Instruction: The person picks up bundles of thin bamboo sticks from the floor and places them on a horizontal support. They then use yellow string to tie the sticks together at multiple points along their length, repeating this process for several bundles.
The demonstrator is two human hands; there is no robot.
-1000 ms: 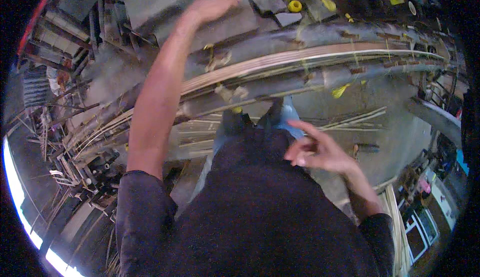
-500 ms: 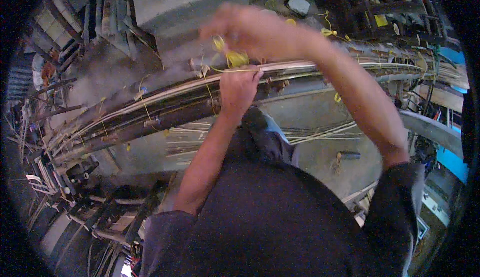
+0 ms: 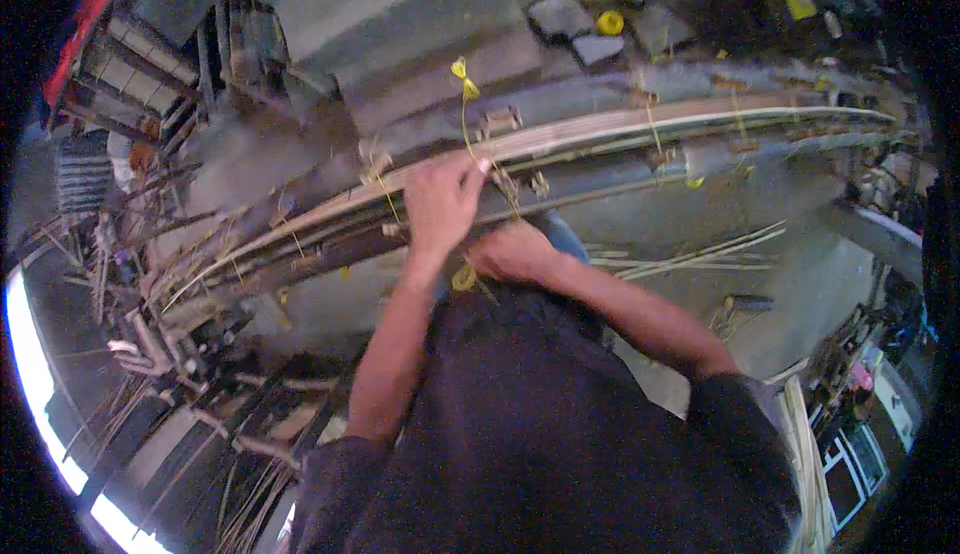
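A long bundle of thin pale strips [image 3: 600,132] runs from lower left to upper right, curving between two grey pipes. My left hand [image 3: 438,206] rests over the bundle, closed, its fingertips pinching a yellow string at the strips. Beyond the fingertips, the string rises to a small yellow knotted bunch [image 3: 464,79] over the far pipe. My right hand [image 3: 513,251] is closed on the near side of the bundle, close to my body. A looped hank of yellow string [image 3: 464,277] hangs beside its curled fingers, which are partly hidden.
More string ties cross the bundle on both sides. Past the far pipe [image 3: 590,89] lie flat stones [image 3: 560,19] and a yellow roll [image 3: 610,23]. Loose sticks [image 3: 700,259] lie on the floor at right. Wooden frames and poles crowd the left.
My right hand has come down from above the bundle to its near side, and the yellow hank is now low beside it. My left hand stays at the strips. The view has shifted.
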